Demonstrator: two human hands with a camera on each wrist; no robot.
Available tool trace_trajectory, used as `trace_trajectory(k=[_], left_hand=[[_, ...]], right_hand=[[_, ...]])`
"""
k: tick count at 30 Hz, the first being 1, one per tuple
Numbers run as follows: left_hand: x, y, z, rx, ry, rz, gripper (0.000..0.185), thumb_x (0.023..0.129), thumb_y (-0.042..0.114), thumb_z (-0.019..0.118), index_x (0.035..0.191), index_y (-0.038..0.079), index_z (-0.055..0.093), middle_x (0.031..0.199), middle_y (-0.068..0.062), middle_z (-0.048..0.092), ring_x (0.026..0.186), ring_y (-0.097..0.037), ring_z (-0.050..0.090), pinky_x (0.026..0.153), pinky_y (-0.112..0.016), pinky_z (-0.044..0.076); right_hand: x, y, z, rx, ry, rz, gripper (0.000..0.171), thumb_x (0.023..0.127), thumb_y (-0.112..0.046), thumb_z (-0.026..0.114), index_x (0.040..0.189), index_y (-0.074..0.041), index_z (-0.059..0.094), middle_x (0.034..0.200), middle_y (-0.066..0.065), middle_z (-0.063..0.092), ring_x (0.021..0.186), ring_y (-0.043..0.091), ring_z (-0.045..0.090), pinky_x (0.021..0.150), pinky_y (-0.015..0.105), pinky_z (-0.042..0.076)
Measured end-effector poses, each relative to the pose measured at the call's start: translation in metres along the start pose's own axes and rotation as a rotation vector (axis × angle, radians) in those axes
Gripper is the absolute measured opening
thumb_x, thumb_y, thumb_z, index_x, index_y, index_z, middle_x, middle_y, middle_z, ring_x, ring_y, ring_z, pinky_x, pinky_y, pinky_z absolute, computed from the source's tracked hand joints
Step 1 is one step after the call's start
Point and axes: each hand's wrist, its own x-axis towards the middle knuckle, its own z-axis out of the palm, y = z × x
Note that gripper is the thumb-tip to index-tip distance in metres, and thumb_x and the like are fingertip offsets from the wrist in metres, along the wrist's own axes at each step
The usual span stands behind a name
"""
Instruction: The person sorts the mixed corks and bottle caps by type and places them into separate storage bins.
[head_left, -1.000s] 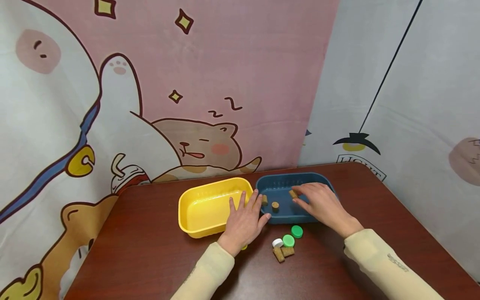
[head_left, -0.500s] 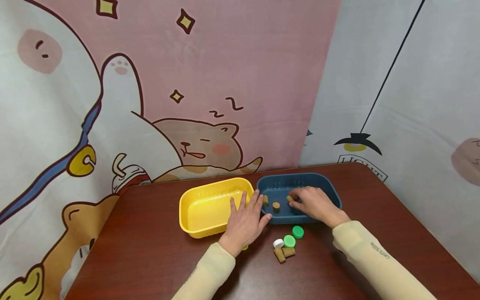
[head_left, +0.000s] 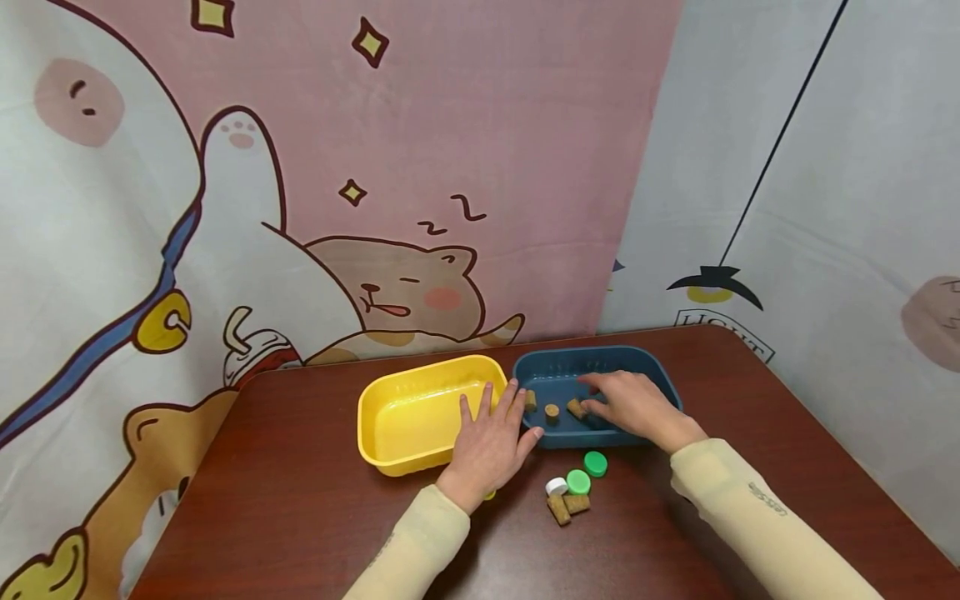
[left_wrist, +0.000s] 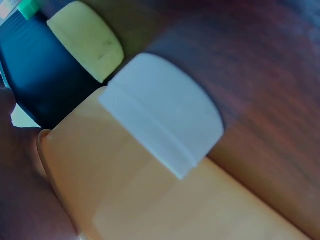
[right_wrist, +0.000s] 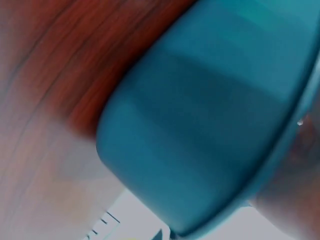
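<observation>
My left hand (head_left: 487, 450) lies with fingers spread over the right end of the yellow tray (head_left: 367, 417), its thumb toward the blue tray (head_left: 600, 439). My right hand (head_left: 637, 404) reaches into the blue tray, thumb and forefinger apart. A cork (head_left: 576, 408) lies on the tray floor by the thumb tip. Two more corks stand to its left, one upright (head_left: 552, 412) and one at the left wall (head_left: 530, 401). In the right wrist view the blue tray's outer wall (right_wrist: 200, 130) fills the middle, with part of the hand at the right edge.
In front of the blue tray lie a dark green cap (head_left: 596, 464), a light green cap (head_left: 578, 482), a white cap (head_left: 557, 487) and two corks (head_left: 558, 509). A yellow cap (left_wrist: 85, 45) shows in the left wrist view, mostly hidden under the left wrist from the head.
My right hand has lowered the cork it was pinching into the blue tray and let go, its fingers now parted. The left hand has stayed in place.
</observation>
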Motion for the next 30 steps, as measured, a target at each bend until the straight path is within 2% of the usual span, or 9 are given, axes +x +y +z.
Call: trace_trajectory(k=[8,14,17,21,22,25,27,29,30], left_hand=[[0.000,0.000,-0.001,-0.008,0.006,-0.007,0.070,0.108,0.061,0.034,0.161,0.015,0.041,0.168,-0.006,0.032,0.153,-0.041,0.028,0.115,-0.072,0.023],[0.000,0.001,-0.002,-0.022,0.013,-0.003,0.069,0.108,0.061,0.034,0.160,0.016,0.042,0.168,-0.007,0.032,0.153,-0.042,0.028,0.115,-0.073,0.023],[-0.001,0.001,-0.003,-0.026,0.018,-0.002,0.069,0.107,0.061,0.035,0.159,0.016,0.043,0.168,-0.007,0.033,0.153,-0.042,0.028,0.114,-0.073,0.024],[-0.001,0.001,-0.004,-0.029,0.016,-0.004,0.069,0.107,0.061,0.036,0.159,0.016,0.043,0.167,-0.006,0.033,0.153,-0.042,0.027,0.114,-0.073,0.024],[-0.001,0.001,-0.005,-0.030,0.015,-0.005,0.069,0.107,0.061,0.036,0.160,0.017,0.043,0.168,-0.006,0.033,0.153,-0.042,0.027,0.115,-0.073,0.023],[-0.001,0.001,-0.005,-0.032,0.012,-0.007,0.069,0.107,0.061,0.037,0.160,0.017,0.042,0.168,-0.006,0.033,0.153,-0.042,0.027,0.115,-0.073,0.023],[-0.001,0.001,-0.006,-0.030,0.012,-0.010,0.069,0.107,0.061,0.037,0.160,0.017,0.042,0.168,-0.006,0.033,0.153,-0.042,0.026,0.115,-0.073,0.023],[-0.001,0.002,-0.007,-0.031,0.012,-0.010,0.070,0.107,0.061,0.038,0.160,0.016,0.042,0.168,-0.006,0.032,0.154,-0.042,0.026,0.115,-0.073,0.023],[0.000,0.002,-0.007,-0.031,0.011,-0.010,0.070,0.107,0.061,0.038,0.160,0.015,0.042,0.168,-0.006,0.032,0.154,-0.042,0.026,0.115,-0.073,0.023]], right_hand=[[-0.031,-0.016,-0.007,-0.109,0.224,-0.129,0.048,0.092,-0.029,0.080,0.132,-0.004,0.069,0.125,0.017,0.071,0.121,0.040,0.063,0.098,0.062,0.050],[-0.053,-0.029,-0.006,-0.136,0.298,-0.226,0.044,0.091,-0.033,0.080,0.127,-0.007,0.073,0.123,0.011,0.072,0.125,0.038,0.061,0.098,0.062,0.049],[-0.063,-0.032,-0.005,-0.127,0.322,-0.284,0.043,0.099,-0.044,0.069,0.124,-0.009,0.075,0.121,0.008,0.073,0.125,0.037,0.062,0.096,0.061,0.051],[-0.074,-0.036,-0.002,-0.119,0.351,-0.362,0.055,0.106,-0.055,0.046,0.121,-0.011,0.076,0.119,0.004,0.074,0.125,0.035,0.062,0.095,0.059,0.053],[-0.076,-0.036,-0.001,-0.125,0.351,-0.380,0.053,0.106,-0.054,0.047,0.121,-0.012,0.076,0.119,0.003,0.074,0.125,0.034,0.062,0.094,0.058,0.053],[-0.082,-0.039,0.002,-0.149,0.332,-0.437,0.036,0.099,-0.041,0.071,0.121,-0.013,0.076,0.119,0.001,0.074,0.124,0.032,0.063,0.094,0.056,0.054],[-0.084,-0.040,0.004,-0.167,0.306,-0.469,0.039,0.088,-0.032,0.084,0.122,-0.014,0.075,0.120,0.000,0.074,0.123,0.030,0.063,0.094,0.054,0.054],[-0.085,-0.042,0.007,-0.179,0.275,-0.487,0.046,0.081,-0.027,0.089,0.123,-0.014,0.075,0.121,-0.001,0.073,0.123,0.029,0.063,0.094,0.052,0.054],[-0.086,-0.042,0.008,-0.185,0.261,-0.492,0.047,0.081,-0.027,0.089,0.123,-0.015,0.074,0.122,-0.001,0.073,0.124,0.029,0.063,0.094,0.052,0.054]])
